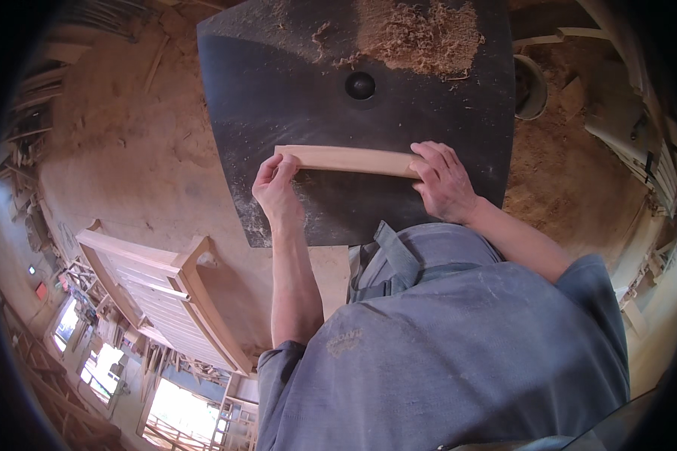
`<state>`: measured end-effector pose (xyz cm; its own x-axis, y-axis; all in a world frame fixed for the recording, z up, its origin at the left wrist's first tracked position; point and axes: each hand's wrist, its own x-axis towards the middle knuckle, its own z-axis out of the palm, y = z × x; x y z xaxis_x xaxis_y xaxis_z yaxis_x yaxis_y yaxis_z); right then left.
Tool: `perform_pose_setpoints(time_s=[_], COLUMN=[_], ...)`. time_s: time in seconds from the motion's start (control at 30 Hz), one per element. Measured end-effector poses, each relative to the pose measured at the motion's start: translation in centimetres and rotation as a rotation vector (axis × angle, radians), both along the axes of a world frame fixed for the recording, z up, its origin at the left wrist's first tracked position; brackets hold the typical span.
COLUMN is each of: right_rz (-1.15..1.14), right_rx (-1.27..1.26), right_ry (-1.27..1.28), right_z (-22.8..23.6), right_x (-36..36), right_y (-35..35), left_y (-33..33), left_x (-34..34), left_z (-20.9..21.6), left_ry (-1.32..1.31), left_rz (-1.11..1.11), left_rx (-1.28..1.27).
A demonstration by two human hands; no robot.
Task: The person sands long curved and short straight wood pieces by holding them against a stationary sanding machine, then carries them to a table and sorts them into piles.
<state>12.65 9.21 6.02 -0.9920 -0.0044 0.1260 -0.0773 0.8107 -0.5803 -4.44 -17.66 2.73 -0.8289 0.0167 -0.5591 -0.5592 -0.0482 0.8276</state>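
Note:
A slightly curved strip of pale wood [353, 159] lies crosswise in front of me, over the dark machine table [278, 98]. My left hand [277, 183] pinches its left end between thumb and fingers. Around the right end, the fingers of my right hand [445, 180] are closed, with the thumb on the near side. Beyond the strip, a round black spindle or knob [360, 86] stands in the table. I cannot tell whether the wood touches the tabletop or is held just above it.
Curly wood shavings [429, 34] are heaped at the table's far edge. A slatted wooden frame [165, 289] stands on the floor at the lower left. To the right of the table is a round bucket-like container [530, 86]. Stacked boards [639, 161] line the right side.

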Motion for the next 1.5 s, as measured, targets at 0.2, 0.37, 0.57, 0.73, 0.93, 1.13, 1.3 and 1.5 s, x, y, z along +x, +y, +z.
perform_pose_setpoints(time_s=[0.2, 0.37, 0.57, 0.73, 0.93, 1.13, 1.3, 1.5], right_rz=[-0.042, -0.044, -0.074, -0.102, -0.158, -0.198, -0.179, -0.215], right_rx=[-0.055, -0.059, -0.13, -0.258, -0.313, -0.379, 0.007, 0.049], right_ry=[-0.155, -0.043, -0.075, -0.089, -0.167, -0.169, 0.019, 0.042], right_z=[0.3, -0.5, 0.0, 1.0, 1.9, 2.2, 0.0, 0.4], right_x=[1.1, 1.6, 1.8, 2.0, 3.3, 5.3, 5.8, 5.4], right_y=[0.6, 0.4, 0.3, 0.6, 0.9, 2.0, 2.7, 2.1], left_y=[1.3, 0.8, 0.6, 1.6, 2.6, 5.4, 6.1, 6.7], left_x=[0.5, 0.5, 1.2, 1.7, 2.2, 3.0, 4.0, 5.5], left_z=[1.0, 0.9, 1.5, 3.9, 3.7, 4.7, 1.1, -1.3], left_ry=[0.099, 0.072, 0.09, 0.068, 0.094, 0.17, 0.213, 0.292], left_rz=[0.045, 0.078, 0.106, 0.131, 0.115, 0.059, -0.069, -0.039], left_rx=[0.308, 0.443, 0.51, 0.456, 0.299, 0.143, -0.256, -0.186])
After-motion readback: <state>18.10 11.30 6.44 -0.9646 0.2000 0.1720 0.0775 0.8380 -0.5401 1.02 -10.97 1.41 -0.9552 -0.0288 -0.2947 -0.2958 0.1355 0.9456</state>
